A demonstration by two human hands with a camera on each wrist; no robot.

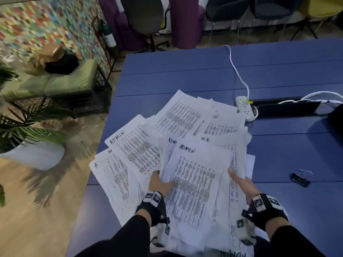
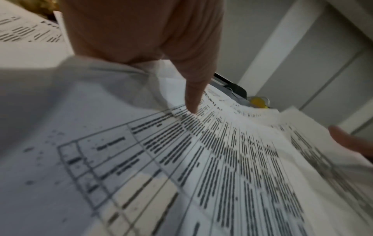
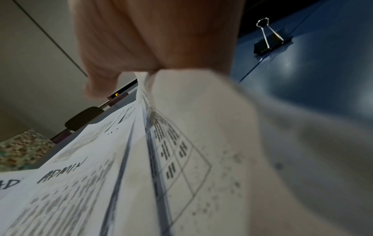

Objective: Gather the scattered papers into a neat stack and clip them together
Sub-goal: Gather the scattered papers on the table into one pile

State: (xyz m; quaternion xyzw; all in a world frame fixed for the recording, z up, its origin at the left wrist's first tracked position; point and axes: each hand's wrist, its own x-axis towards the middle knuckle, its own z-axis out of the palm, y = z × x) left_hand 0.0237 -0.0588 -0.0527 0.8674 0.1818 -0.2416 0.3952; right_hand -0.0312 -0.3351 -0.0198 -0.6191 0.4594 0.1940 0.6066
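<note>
Printed white sheets lie fanned over the near left of the blue table (image 1: 278, 71). Both hands hold a loose bundle of papers (image 1: 194, 182) with "ADMIN" written on the top sheet. My left hand (image 1: 160, 184) grips its left edge, and the thumb (image 2: 191, 89) presses on the top sheet (image 2: 201, 159). My right hand (image 1: 241, 184) grips the right edge, where the sheets (image 3: 141, 159) run into the palm (image 3: 151, 39). Other loose sheets (image 1: 133, 149) spread to the left and behind (image 1: 178, 115). A black binder clip (image 1: 300, 179) (image 3: 270, 41) lies on the table to the right of my right hand.
A white power strip (image 1: 245, 108) with its cord lies behind the papers, beside a black cable slot (image 1: 285, 108). A dark object (image 1: 336, 121) sits at the right edge. The table's left edge is close to the papers, with a potted plant (image 1: 27, 138) on the floor beyond.
</note>
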